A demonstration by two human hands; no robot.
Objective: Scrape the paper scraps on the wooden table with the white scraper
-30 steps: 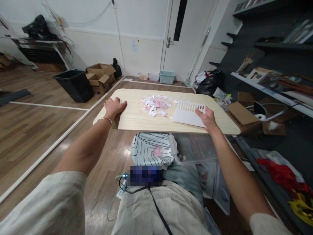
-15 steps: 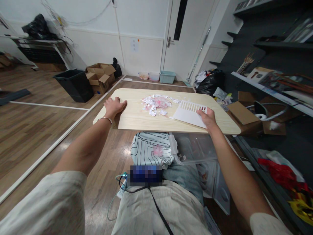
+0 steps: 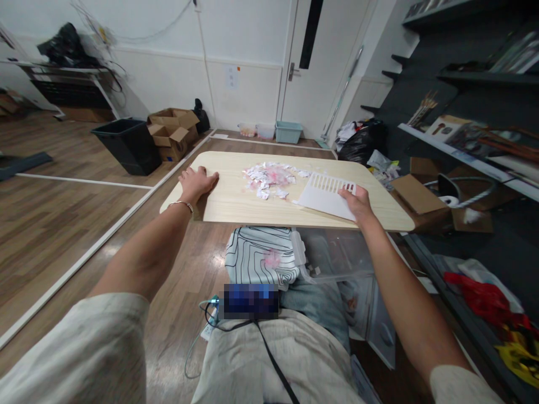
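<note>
A light wooden table (image 3: 236, 207) stands in front of me. My left hand (image 3: 197, 183) lies flat on its left part, fingers stretched out, holding nothing. A pile of white and pink paper scraps (image 3: 272, 178) sits in the middle of the table. To its right lies a white slotted plastic panel (image 3: 326, 195), and my right hand (image 3: 356, 201) grips its right edge, with the panel's left corner close to the scraps.
A clear plastic bin (image 3: 337, 252) and a striped cloth (image 3: 261, 255) sit under the table's near edge. A black bin (image 3: 126, 146) and cardboard boxes (image 3: 172, 133) stand on the floor at left. Shelves (image 3: 471, 151) and clutter fill the right side.
My right hand has turned the white panel slightly, its left corner shifting nearer to the scrap pile. My left hand has stayed in place.
</note>
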